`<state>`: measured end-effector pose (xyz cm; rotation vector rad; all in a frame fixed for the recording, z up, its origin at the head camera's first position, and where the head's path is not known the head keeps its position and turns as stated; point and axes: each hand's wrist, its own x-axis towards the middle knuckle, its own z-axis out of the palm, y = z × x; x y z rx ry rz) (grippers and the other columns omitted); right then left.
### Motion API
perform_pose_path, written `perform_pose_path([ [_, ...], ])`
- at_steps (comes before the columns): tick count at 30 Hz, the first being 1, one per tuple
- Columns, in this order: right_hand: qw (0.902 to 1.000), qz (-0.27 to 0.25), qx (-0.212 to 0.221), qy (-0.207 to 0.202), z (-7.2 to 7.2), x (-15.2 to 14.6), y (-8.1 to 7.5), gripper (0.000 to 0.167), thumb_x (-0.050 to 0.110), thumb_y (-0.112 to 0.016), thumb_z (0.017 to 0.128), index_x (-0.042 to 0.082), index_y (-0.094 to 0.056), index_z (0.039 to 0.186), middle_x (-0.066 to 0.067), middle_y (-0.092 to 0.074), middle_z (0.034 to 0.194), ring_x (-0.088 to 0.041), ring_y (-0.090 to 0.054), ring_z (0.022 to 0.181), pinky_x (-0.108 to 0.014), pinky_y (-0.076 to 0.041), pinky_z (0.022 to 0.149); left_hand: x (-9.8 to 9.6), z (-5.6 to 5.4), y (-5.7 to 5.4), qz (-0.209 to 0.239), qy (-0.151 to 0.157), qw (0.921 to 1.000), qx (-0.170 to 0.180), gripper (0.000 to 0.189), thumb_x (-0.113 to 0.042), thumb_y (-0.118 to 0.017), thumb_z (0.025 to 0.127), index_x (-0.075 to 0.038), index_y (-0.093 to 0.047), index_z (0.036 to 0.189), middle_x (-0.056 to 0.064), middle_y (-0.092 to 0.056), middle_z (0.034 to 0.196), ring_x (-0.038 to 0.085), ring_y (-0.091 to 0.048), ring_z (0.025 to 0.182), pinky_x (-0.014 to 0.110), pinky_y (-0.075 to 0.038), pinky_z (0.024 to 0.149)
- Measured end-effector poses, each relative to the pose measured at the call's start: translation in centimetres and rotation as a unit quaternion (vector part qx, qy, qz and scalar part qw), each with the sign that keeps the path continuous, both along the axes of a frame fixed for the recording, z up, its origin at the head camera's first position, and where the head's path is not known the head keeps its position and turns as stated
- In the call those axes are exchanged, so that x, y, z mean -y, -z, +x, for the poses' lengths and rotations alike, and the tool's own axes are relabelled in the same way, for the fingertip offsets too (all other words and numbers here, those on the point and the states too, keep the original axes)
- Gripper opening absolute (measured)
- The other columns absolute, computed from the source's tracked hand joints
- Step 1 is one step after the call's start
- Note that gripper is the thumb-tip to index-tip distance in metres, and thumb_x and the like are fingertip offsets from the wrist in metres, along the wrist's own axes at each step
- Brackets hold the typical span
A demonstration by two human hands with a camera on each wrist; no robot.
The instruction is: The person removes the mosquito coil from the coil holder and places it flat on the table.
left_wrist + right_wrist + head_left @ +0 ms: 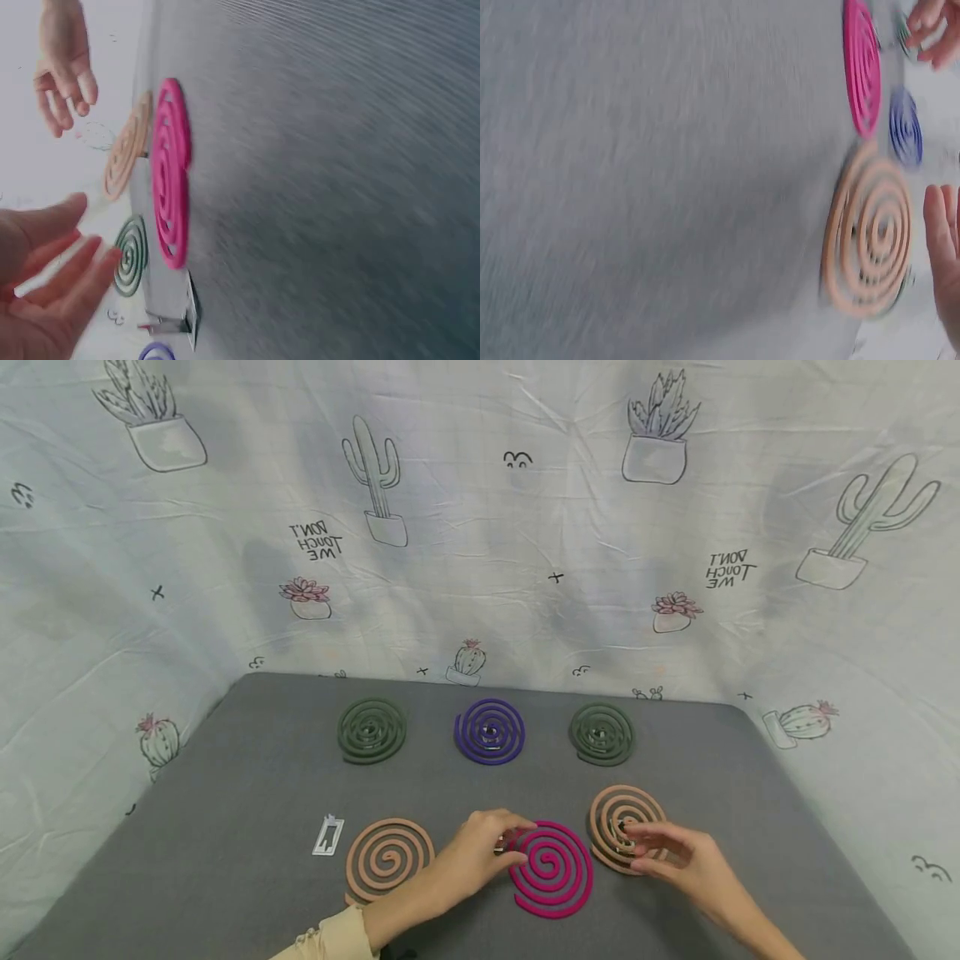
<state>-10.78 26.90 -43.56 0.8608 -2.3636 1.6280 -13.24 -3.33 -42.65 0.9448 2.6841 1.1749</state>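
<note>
My left hand (pixel 480 852) hovers at the left rim of a magenta mosquito coil (pixel 551 870), its fingers relaxed and holding nothing. Beside that coil is a thin metal coil stand (pixel 180 324) with a raised tab, mostly hidden behind the left hand in the head view. My right hand (pixel 686 858) is over the right side of a tan mosquito coil (pixel 626 802), fingers loosely bent with nothing between them. That coil sits raised on a metal stand. In the right wrist view the right fingers (pixel 939 225) show apart from the coil.
Another tan coil (pixel 378 835) lies at the front left, partly behind my left forearm. A flat metal stand (pixel 328 836) lies beyond it. Along the back are a green coil (pixel 352 731), a purple coil (pixel 468 735) and a second green coil (pixel 622 735) on the grey cloth (pixel 225 827).
</note>
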Motion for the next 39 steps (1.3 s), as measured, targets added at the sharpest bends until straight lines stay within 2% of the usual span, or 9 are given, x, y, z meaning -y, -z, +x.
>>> perform_pose_path([
  [2, 0.9995, -0.027, 0.011, -0.009, 0.0, -1.2, -0.2, 0.038, -0.015, -0.069, 0.075, -0.01, -0.061, 0.112, 0.008, -0.069, 0.103, -0.006, -0.065, 0.086, -0.017, -0.056, 0.073, -0.7, -0.3, -0.1, 0.056, 0.022, 0.9977, 0.03, 0.036, -0.007, -0.073, 0.081, -0.004, -0.067, 0.116, 0.01, -0.07, 0.103, 0.015, -0.067, 0.091, 0.015, -0.055, 0.075],
  [5, 0.9969, -0.055, 0.053, -0.019, -0.1, -2.9, -0.4, 0.042, -0.017, -0.066, 0.076, -0.017, -0.055, 0.117, 0.004, -0.068, 0.11, -0.005, -0.064, 0.098, -0.021, -0.056, 0.081, -2.0, -0.9, -0.2, 0.134, 0.043, 0.9866, 0.082, 0.036, -0.003, -0.071, 0.083, -0.003, -0.065, 0.118, 0.014, -0.068, 0.114, 0.024, -0.066, 0.104, 0.017, -0.055, 0.082],
  [7, 0.9942, -0.058, 0.089, -0.015, -0.4, -3.8, -0.4, 0.047, -0.015, -0.066, 0.078, -0.018, -0.05, 0.122, 0.001, -0.064, 0.119, -0.005, -0.06, 0.107, -0.026, -0.056, 0.086, -3.0, -1.4, -0.2, 0.169, 0.045, 0.978, 0.113, 0.037, -0.001, -0.07, 0.083, -0.003, -0.064, 0.119, 0.016, -0.066, 0.117, 0.029, -0.064, 0.108, 0.018, -0.054, 0.085],
  [9, 0.9931, -0.04, 0.11, -0.005, -1.0, -4.5, -0.4, 0.053, -0.012, -0.067, 0.079, -0.018, -0.045, 0.127, -0.001, -0.058, 0.128, -0.005, -0.056, 0.113, -0.028, -0.054, 0.09, -3.9, -2.0, -0.4, 0.181, 0.044, 0.9746, 0.124, 0.038, 0.0, -0.07, 0.082, -0.004, -0.064, 0.12, 0.016, -0.065, 0.119, 0.031, -0.063, 0.108, 0.017, -0.054, 0.084],
  [11, 0.993, -0.009, 0.118, 0.01, -1.7, -5.0, -0.3, 0.059, -0.008, -0.069, 0.079, -0.015, -0.043, 0.132, -0.002, -0.052, 0.135, -0.005, -0.053, 0.115, -0.027, -0.053, 0.092, -4.7, -2.8, -0.5, 0.176, 0.045, 0.9756, 0.124, 0.042, 0.0, -0.071, 0.081, -0.003, -0.063, 0.122, 0.015, -0.064, 0.121, 0.032, -0.063, 0.109, 0.016, -0.053, 0.084],
  [14, 0.9917, 0.022, 0.124, 0.027, -2.5, -5.6, 0.1, 0.064, -0.005, -0.072, 0.078, -0.012, -0.043, 0.134, -0.001, -0.048, 0.138, -0.003, -0.051, 0.116, -0.024, -0.052, 0.093, -6.0, -3.7, -0.4, 0.144, 0.042, 0.9823, 0.112, 0.049, 0.001, -0.072, 0.08, -0.005, -0.06, 0.127, 0.011, -0.061, 0.125, 0.03, -0.062, 0.11, 0.013, -0.053, 0.082],
  [19, 0.991, 0.024, 0.129, 0.027, -2.9, -6.5, 0.9, 0.065, -0.004, -0.073, 0.076, -0.012, -0.043, 0.133, 0.01, -0.048, 0.135, 0.002, -0.051, 0.116, -0.023, -0.053, 0.091, -7.7, -4.3, 0.1, 0.092, 0.027, 0.9912, 0.092, 0.059, 0.004, -0.075, 0.075, -0.009, -0.058, 0.13, 0.012, -0.057, 0.128, 0.027, -0.061, 0.11, 0.011, -0.053, 0.078],
  [28, 0.9936, 0.044, 0.104, -0.013, -3.3, -7.0, 2.2, 0.065, -0.004, -0.073, 0.076, -0.017, -0.042, 0.132, 0.021, -0.052, 0.131, 0.0, -0.061, 0.105, -0.023, -0.058, 0.077, -9.0, -4.1, 1.3, 0.067, 0.0, 0.9953, 0.071, 0.068, 0.009, -0.077, 0.071, -0.005, -0.054, 0.133, 0.017, -0.056, 0.127, 0.026, -0.06, 0.105, 0.013, -0.054, 0.075],
  [39, 0.9962, 0.013, 0.078, -0.037, -3.7, -7.3, 3.3, 0.064, -0.01, -0.074, 0.07, -0.023, -0.043, 0.125, 0.017, -0.058, 0.128, -0.008, -0.067, 0.093, -0.021, -0.058, 0.072, -10.3, -3.8, 1.8, 0.063, -0.011, 0.9973, 0.036, 0.058, 0.013, -0.075, 0.071, 0.001, -0.06, 0.126, 0.016, -0.061, 0.114, 0.019, -0.065, 0.092, 0.008, -0.052, 0.069],
])
